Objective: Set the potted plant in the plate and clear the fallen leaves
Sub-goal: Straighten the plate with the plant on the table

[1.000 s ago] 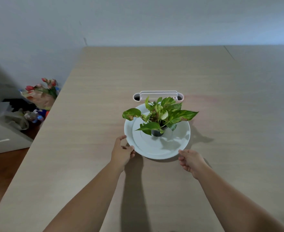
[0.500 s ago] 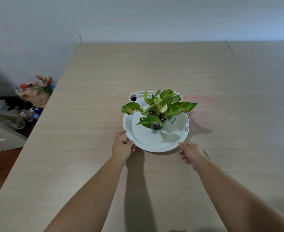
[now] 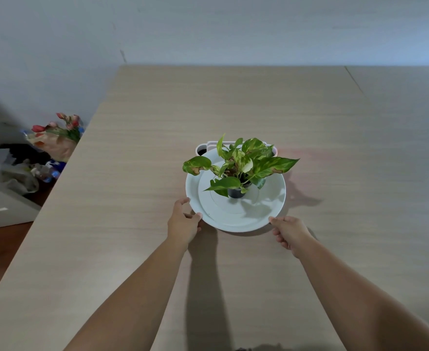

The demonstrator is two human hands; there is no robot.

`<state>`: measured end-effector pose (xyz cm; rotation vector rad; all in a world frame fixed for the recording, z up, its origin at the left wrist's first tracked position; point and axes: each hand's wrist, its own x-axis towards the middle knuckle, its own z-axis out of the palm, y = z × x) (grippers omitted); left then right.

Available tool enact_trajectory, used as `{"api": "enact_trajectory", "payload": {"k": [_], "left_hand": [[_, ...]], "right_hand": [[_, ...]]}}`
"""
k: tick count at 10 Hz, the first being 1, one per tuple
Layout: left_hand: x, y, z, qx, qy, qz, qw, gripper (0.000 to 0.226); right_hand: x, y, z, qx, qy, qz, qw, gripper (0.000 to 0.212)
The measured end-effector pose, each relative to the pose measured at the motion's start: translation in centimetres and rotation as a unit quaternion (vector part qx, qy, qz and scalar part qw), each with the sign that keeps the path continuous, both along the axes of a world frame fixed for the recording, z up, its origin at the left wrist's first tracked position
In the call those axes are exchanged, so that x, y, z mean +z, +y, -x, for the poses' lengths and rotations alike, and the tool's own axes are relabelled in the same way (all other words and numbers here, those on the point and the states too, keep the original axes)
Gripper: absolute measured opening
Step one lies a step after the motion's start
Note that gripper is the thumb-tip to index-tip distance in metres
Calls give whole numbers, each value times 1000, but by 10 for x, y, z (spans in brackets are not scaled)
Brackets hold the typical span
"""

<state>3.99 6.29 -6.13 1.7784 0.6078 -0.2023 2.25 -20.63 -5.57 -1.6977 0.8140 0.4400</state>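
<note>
A small potted plant (image 3: 238, 171) with green and yellow leaves stands in a dark pot in the middle of a white round plate (image 3: 236, 216) on the wooden table. My left hand (image 3: 183, 221) grips the plate's near-left rim. My right hand (image 3: 288, 231) holds the near-right rim with thumb on top. A few leaves have brown edges. I see no loose leaves on the table.
A white plastic holder (image 3: 203, 148) lies just behind the plate, mostly hidden by the leaves. Off the table's left edge, on the floor, are a bouquet of flowers (image 3: 59, 133) and bags of clutter (image 3: 16, 171). A wall stands at the far end.
The plate with the plant has slid away from me toward the white holder, now covering more of it. Both hands stay on the near rim.
</note>
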Motion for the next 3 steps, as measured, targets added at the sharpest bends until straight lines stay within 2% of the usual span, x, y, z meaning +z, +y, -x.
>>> {"api": "enact_trajectory", "payload": {"k": [1, 2, 3], "left_hand": [[5, 10, 14, -66, -44, -116, 990, 52], [-9, 32, 34, -172, -76, -318, 929, 55], [-29, 69, 56, -237, -5, -440, 866, 61]], "right_hand": [[8, -2, 5, -21, -13, 35, 999, 34], [21, -4, 9, -29, -35, 19, 999, 35], [37, -5, 19, -40, -34, -4, 999, 30]]}}
